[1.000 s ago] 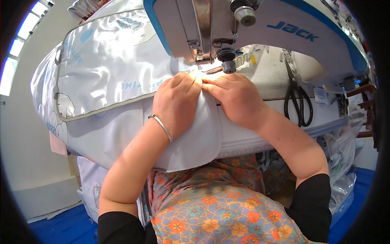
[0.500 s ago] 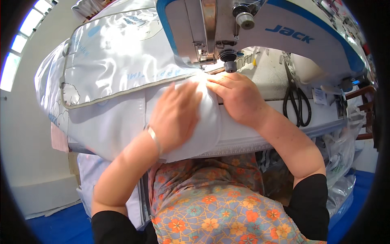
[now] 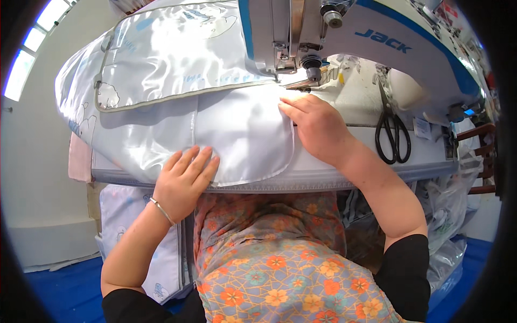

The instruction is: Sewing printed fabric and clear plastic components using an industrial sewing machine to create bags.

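White glossy fabric (image 3: 242, 134) lies across the bed of a sewing machine (image 3: 431, 70). On top of it is a shiny printed panel (image 3: 167, 62) edged with grey binding, one end of which runs to the presser foot (image 3: 285, 70). My left hand (image 3: 183, 180) rests on the fabric's near edge, fingers extended and slightly spread. Just right of the presser foot, my right hand (image 3: 320, 126) has its fingers closed at the fabric's right edge; thumb and fingertips seem to pinch it.
Black-handled scissors (image 3: 392, 134) lie on the machine bed to the right of my right hand. A ruler strip (image 3: 301, 184) runs along the table's front edge. Folded printed fabric (image 3: 140, 237) hangs below at left, and clear plastic bags (image 3: 441, 215) at lower right.
My left hand has moved from near the presser foot toward the near left edge of the fabric. My right hand stays at the fabric's right edge. The whole view has shifted slightly.
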Action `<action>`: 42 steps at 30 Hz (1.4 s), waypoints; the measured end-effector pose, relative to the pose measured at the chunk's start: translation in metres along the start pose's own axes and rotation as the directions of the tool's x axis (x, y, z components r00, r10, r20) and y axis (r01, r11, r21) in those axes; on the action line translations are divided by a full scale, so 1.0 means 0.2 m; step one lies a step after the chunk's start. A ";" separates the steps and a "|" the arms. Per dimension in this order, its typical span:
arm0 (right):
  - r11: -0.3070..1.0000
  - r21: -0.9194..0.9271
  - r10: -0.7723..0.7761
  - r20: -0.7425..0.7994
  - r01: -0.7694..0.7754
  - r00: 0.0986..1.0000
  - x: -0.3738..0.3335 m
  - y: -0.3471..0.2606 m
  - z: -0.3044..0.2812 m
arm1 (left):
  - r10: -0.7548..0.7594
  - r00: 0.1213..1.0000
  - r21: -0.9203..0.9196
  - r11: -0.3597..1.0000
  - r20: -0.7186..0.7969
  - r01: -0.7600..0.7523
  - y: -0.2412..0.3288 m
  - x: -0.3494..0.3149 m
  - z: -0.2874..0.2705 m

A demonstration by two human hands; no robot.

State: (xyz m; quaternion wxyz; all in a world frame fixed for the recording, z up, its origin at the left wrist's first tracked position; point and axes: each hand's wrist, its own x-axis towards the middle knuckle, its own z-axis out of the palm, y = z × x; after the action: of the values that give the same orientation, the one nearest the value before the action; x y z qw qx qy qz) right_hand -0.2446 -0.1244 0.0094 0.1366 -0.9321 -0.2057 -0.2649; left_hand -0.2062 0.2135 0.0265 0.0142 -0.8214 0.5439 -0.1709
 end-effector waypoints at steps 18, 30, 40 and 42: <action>0.996 -0.088 -0.009 0.040 0.012 0.999 -0.01 -0.14 0.03 | -0.140 0.990 0.070 0.987 -0.030 0.142 -0.13 0.05 0.10; 0.991 -0.132 0.029 0.081 -0.018 0.996 0.02 -0.15 0.06 | -0.116 0.979 0.219 0.973 0.167 0.078 -0.03 0.17 0.03; 0.996 -0.053 0.077 0.042 -0.075 0.996 0.02 -0.12 0.07 | -0.086 0.979 -0.164 0.980 0.187 0.117 0.30 0.41 -0.02; 0.998 -0.019 0.059 0.032 -0.058 0.998 0.02 -0.10 0.06 | -0.127 0.969 -0.240 0.955 0.211 0.177 0.34 0.50 -0.02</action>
State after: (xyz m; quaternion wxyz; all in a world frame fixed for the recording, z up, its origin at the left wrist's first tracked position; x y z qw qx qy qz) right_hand -0.2455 -0.1005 0.0049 0.1325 -0.9431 -0.1782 -0.2476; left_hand -0.2340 0.0969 0.0431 -0.0528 -0.8686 0.4923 -0.0192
